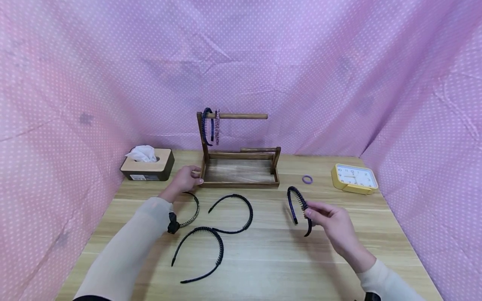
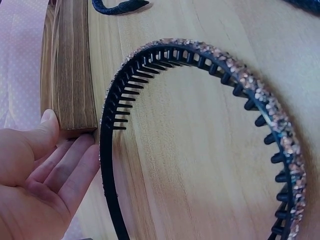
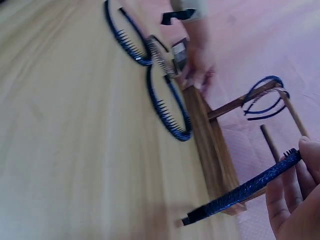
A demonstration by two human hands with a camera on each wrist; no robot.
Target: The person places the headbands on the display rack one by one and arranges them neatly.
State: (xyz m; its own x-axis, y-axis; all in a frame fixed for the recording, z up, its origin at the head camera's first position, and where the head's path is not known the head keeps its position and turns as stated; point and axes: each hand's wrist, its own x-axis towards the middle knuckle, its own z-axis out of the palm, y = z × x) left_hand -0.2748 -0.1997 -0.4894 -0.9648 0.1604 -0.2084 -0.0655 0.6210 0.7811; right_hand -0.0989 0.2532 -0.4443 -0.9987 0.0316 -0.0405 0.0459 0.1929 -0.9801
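My left hand [image 1: 186, 179] grips the left front corner of a wooden display rack [image 1: 241, 184], thumb and fingers around the corner in the left wrist view. A dark toothed headband [image 1: 297, 193] is pinched by my right hand [image 1: 335, 225], raised over the table's right half; its glittery dark blue outer side shows in the right wrist view. On the rack's upper bar hang a dark blue headband [image 1: 205, 127] and a pink one [image 1: 217, 131]. Beside my left forearm lies a glittery headband [image 2: 295, 170], partly hidden in the head view. Two dark headbands, one upper [image 1: 250, 213] and one lower [image 1: 221, 251], lie mid-table.
A tissue box [image 1: 150, 167] stands at the back left. Right of the rack lies a purple ring [image 1: 307, 179], with a yellow clock [image 1: 354, 179] farther right. Pink dotted cloth [image 1: 241, 62] hangs behind and on both sides of the wooden table [image 1: 271, 259].
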